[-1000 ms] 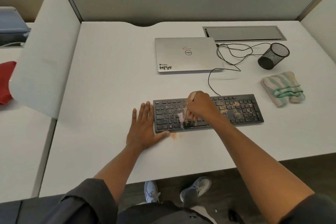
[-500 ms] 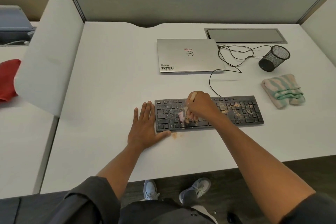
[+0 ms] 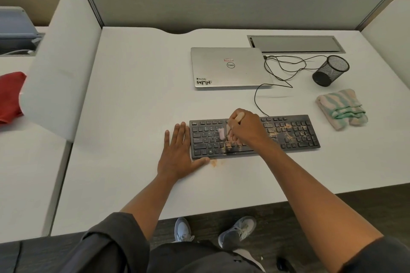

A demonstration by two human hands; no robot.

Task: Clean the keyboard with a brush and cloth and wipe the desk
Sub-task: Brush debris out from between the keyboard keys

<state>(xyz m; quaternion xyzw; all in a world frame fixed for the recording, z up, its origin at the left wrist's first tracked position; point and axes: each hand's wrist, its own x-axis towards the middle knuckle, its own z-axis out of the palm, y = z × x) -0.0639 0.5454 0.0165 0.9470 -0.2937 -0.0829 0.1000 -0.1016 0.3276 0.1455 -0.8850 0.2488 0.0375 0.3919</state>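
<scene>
Keyboard [image 3: 255,137] near desk [image 3: 133,117] front edge, left hand [image 3: 177,155] flat bracing its end, right hand [image 3: 244,128] gripping brush [image 3: 238,116]

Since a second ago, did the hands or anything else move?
Hardly. The right hand still grips the brush on the same middle keys of the keyboard. The left hand stays flat at its left end. Cloth and laptop unmoved.

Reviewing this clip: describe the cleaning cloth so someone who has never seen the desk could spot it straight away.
Start at the white desk and find the black keyboard near its front edge. Just past the keyboard's right end, in front of the black mesh pen cup, lies the folded cloth. It is the only soft item on this desk, striped in wavy beige and mint green.
</scene>
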